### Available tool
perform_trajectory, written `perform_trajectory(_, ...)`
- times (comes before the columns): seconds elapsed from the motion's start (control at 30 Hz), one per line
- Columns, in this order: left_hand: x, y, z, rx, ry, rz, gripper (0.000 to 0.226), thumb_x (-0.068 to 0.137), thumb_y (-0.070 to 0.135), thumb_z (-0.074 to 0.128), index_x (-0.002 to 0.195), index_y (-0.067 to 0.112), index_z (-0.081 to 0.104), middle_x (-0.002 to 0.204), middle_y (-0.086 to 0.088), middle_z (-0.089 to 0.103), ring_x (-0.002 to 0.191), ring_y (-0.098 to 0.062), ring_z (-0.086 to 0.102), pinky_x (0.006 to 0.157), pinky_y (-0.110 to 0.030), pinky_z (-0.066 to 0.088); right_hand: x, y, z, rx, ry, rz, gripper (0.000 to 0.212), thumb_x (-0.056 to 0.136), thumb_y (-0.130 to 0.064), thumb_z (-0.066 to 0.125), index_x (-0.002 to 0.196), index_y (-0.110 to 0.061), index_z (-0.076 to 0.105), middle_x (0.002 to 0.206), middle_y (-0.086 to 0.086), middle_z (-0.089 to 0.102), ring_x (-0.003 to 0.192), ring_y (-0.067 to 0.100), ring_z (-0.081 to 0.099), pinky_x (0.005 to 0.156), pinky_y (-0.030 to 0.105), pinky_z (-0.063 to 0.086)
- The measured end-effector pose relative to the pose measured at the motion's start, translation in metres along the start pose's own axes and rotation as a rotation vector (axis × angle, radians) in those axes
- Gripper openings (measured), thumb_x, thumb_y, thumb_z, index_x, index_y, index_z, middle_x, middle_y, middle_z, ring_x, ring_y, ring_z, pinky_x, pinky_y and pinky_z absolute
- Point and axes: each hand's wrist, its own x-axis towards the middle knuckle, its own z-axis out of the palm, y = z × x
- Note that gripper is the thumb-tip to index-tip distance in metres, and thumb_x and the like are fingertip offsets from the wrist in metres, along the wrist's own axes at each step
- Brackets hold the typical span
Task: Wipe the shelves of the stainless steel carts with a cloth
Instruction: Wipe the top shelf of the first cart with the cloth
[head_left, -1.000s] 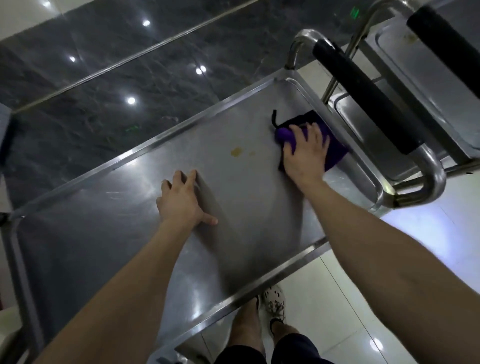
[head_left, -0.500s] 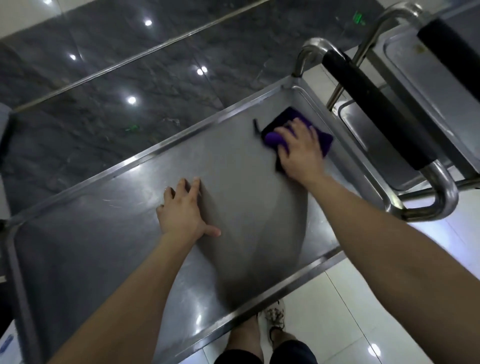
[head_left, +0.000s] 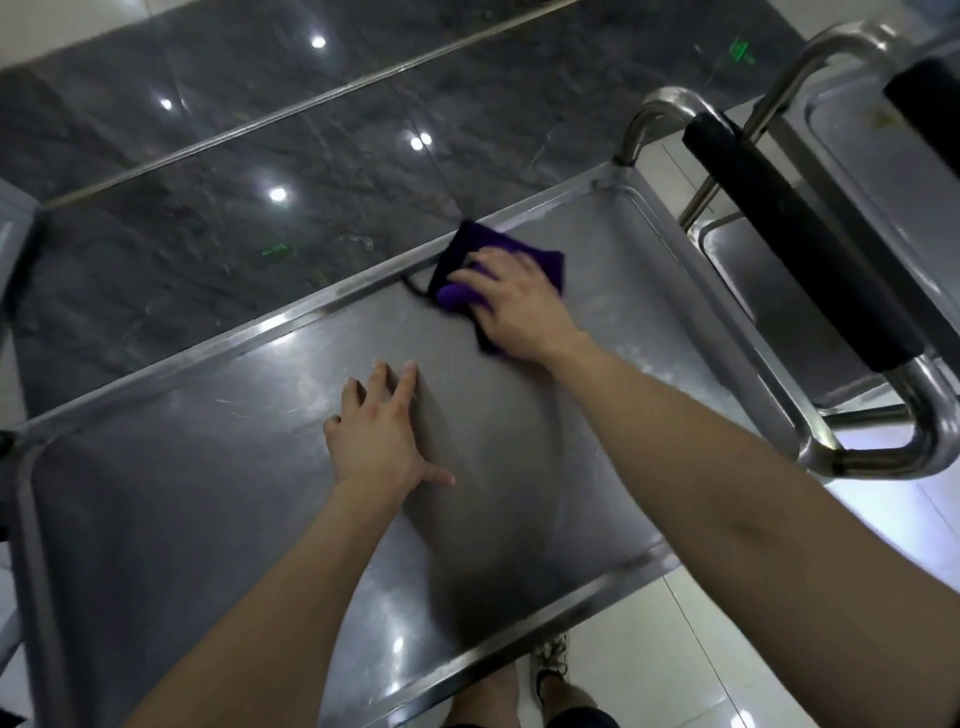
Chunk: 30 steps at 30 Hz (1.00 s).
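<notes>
The top shelf (head_left: 171, 499) of a stainless steel cart fills the middle of the head view. A purple cloth (head_left: 540, 262) lies against the shelf's far rim, right of centre. My right hand (head_left: 514, 306) presses flat on the cloth with straight fingers. My left hand (head_left: 376, 431) rests flat on the bare steel near the shelf's middle, fingers spread, holding nothing. Part of the cloth is hidden under my right hand.
The cart's black-padded handle (head_left: 800, 249) curves up at the right end. A second steel cart (head_left: 852, 161) stands just beyond it at the right. Dark marble wall panels (head_left: 234, 171) rise behind the far rim. My feet (head_left: 550, 670) stand on white floor tiles below the near rim.
My right hand has slid the cloth from beside the handle end away and leftward to the far rim. The yellow stain seen earliest no longer shows. My left hand has stayed planted.
</notes>
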Motion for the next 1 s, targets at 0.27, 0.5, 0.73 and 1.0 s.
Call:
perform_trajectory(0.27,0.004,0.000,0.004,-0.012,0.007,0.003,0.163,0.043,0.090,0.088,0.170,0.045,-0.003,0.179,0.005,0.002,0.165,-0.035,0.013,0.116,-0.057,0.044,0.013,0.104,-0.039,-0.078,0.155,0.609,0.053,0.107,-0.039,0.051,0.159,-0.026,0.048,0.165,0.013,0.043,0.156,0.032,0.032,0.131,0.053,0.016)
perform_trajectory(0.5,0.002,-0.003,0.001,-0.014,0.001,0.023,0.162,0.045,0.089,0.088,0.171,0.042,-0.002,0.179,0.003,0.004,0.164,-0.036,0.013,0.115,-0.059,0.044,-0.030,-0.018,0.008,0.026,-0.080,-0.021,0.047,0.105,-0.039,0.058,0.151,-0.033,0.058,0.163,0.002,0.047,0.157,0.026,0.033,0.131,0.053,0.015)
perform_trajectory(0.73,0.002,0.006,0.000,-0.004,-0.001,0.024,0.163,0.042,0.092,0.086,0.170,0.044,-0.002,0.179,0.004,0.006,0.164,-0.035,0.015,0.114,-0.058,0.047,-0.051,0.058,-0.029,0.041,0.054,0.259,0.044,0.105,-0.029,0.063,0.149,-0.025,0.063,0.159,0.008,0.051,0.152,0.031,0.040,0.128,0.048,0.023)
perform_trajectory(1.0,0.005,0.048,-0.003,-0.009,-0.004,0.069,0.162,0.044,0.093,0.085,0.170,0.044,-0.005,0.181,0.002,0.004,0.165,-0.037,0.013,0.115,-0.057,0.042,-0.077,0.126,-0.046,-0.020,0.061,0.425,0.047,0.108,-0.035,0.056,0.155,-0.031,0.052,0.166,0.008,0.041,0.157,0.032,0.030,0.132,0.051,0.013)
